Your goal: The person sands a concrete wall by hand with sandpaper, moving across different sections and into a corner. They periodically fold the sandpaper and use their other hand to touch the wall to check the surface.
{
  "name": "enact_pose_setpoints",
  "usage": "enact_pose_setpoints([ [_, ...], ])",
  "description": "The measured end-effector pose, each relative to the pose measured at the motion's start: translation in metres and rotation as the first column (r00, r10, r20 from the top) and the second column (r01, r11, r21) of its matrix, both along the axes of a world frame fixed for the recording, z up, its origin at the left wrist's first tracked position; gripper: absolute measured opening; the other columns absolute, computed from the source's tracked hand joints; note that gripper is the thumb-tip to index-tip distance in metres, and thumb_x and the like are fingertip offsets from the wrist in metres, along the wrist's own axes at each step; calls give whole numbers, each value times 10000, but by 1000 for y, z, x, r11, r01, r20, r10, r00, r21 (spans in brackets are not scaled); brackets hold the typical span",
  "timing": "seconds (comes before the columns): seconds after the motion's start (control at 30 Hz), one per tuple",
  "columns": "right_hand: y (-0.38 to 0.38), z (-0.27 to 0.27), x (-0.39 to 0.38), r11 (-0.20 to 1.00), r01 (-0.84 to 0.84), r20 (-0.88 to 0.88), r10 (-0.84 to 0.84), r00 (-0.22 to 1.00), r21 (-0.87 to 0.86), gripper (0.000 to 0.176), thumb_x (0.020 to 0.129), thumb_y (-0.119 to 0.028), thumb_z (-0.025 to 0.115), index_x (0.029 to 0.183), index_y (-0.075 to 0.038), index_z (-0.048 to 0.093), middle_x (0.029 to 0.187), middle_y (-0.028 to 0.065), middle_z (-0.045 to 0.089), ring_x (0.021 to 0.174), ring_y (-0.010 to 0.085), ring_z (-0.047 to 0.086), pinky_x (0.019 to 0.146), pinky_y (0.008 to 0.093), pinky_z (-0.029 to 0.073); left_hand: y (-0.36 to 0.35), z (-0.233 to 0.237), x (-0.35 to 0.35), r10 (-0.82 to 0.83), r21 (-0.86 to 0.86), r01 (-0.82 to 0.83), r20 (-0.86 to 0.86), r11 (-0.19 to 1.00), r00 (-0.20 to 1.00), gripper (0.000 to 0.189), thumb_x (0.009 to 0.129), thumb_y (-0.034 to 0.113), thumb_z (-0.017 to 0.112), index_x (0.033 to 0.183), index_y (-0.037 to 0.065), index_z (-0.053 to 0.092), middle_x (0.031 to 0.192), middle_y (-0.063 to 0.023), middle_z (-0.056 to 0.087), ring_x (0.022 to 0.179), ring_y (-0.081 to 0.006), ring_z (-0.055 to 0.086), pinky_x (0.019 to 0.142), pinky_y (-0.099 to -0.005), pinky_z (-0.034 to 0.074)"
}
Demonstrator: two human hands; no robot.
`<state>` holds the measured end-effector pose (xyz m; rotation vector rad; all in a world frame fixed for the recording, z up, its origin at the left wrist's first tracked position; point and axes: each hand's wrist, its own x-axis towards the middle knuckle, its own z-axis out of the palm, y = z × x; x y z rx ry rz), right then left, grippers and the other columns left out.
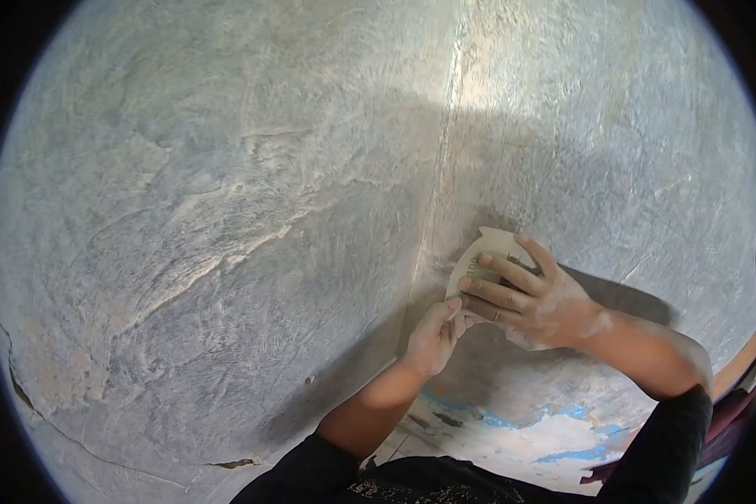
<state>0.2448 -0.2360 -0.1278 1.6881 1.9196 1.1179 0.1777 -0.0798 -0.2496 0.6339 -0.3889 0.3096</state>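
Two grey plastered walls [227, 210] meet at a corner [441, 168]; sunlit patch up top; cracks lower left; floor [512, 433] white with blue paint.

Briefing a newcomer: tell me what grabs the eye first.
Both hands meet at the wall corner, right of centre: the right hand lies flat on a sheet of sandpaper, the left hand pinches its lower edge. Grey, rough plaster fills the view, with blue paint patches low down.
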Motion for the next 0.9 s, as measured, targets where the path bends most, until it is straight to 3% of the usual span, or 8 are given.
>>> enact_pose_setpoints([
  [0.1, -1, 25, 7, 992, 7, -82, -18, 996, -130, 505, 741, -319, 633, 1243, -269, 617, 1415, -78, 459, 1353, 184, 357, 1127, 535, 262, 11, -11, 30, -121, 135, 103, 140, 986, 983, 367, 1002, 221, 370, 1274, 1, 480, 1160, -86, 571, 1036, -178, 551, 884, -374, 451],
  [0.27, -7, 55, 27, 966, 107, 87, -89, 992, -234, 405, 794, -218, 576, 1184, -297, 647, 1438, -86, 453, 1401, 205, 304, 1185, 455, 205, 2, 24, 47, 88, 282, -78, -21, 956, 996, 501, 918, 195, 445, 1382, 12, 399, 1224, -90, 543, 1036, -199, 538, 857, -360, 448],
  [0.4, -7, 98, 60, 993, 116, 268, -104, 958, -27, 407, 863, -118, 541, 1241, -247, 616, 1443, -76, 454, 1410, 192, 291, 1194, 449, 177, -3, 35, 56, 149, 302, -159, 55, 940, 987, 530, 888, 142, 487, 1397, 33, 384, 1290, -86, 496, 1121, -206, 488, 911, -357, 429],
  [0.5, 2, 154, 68, 971, 138, 373, -203, 905, 193, 498, 845, -45, 546, 1299, -249, 572, 1419, -62, 490, 1366, 203, 376, 1155, 434, 267, -7, 27, 70, 457, 542, -492, 211, 681, 864, 590, 855, 100, 540, 1408, 24, 352, 1378, -121, 421, 1227, -260, 428, 1007, -386, 381],
  [0.57, 3, 192, 69, 817, -54, 383, -209, 900, 574, 500, 842, 3, 502, 1287, -213, 574, 1395, -22, 518, 1307, 226, 460, 1130, 427, 321, -5, 27, 79, 587, 518, -855, 691, 5, 422, 656, 829, 109, 592, 1421, 24, 323, 1427, -186, 352, 1314, -364, 340, 1081, -456, 305],
  [0.67, 16, 192, 103, 826, -158, 438, -117, 891, 542, 525, 813, 45, 470, 1265, -197, 587, 1353, 23, 555, 1232, 252, 533, 1127, 427, 330, -1, 24, 91, 539, 518, -830, 769, -209, 344, 729, 806, 184, 636, 1427, 7, 300, 1462, -258, 268, 1361, -478, 233, 1110, -546, 211],
  [0.77, 29, 147, 91, 991, 124, 300, -133, 945, 49, 460, 795, -31, 541, 1241, -132, 594, 1351, 57, 541, 1309, 203, 444, 1117, 384, 350, 11, 1, 118, 578, 558, -777, 749, -290, 323, 812, 799, 294, 664, 1434, -27, 272, 1492, -299, 193, 1369, -539, 151, 1085, -648, 130],
  [0.9, 32, 198, 92, 897, 214, 267, -331, 905, 386, 448, 847, -328, 637, 1248, -130, 601, 1355, 39, 546, 1322, 260, 440, 1160, 422, 279, 22, -13, 131, 544, 586, -717, 767, -378, 340, 865, 805, 386, 656, 1428, -66, 261, 1502, -322, 160, 1380, -546, 113, 1055, -702, 82],
])
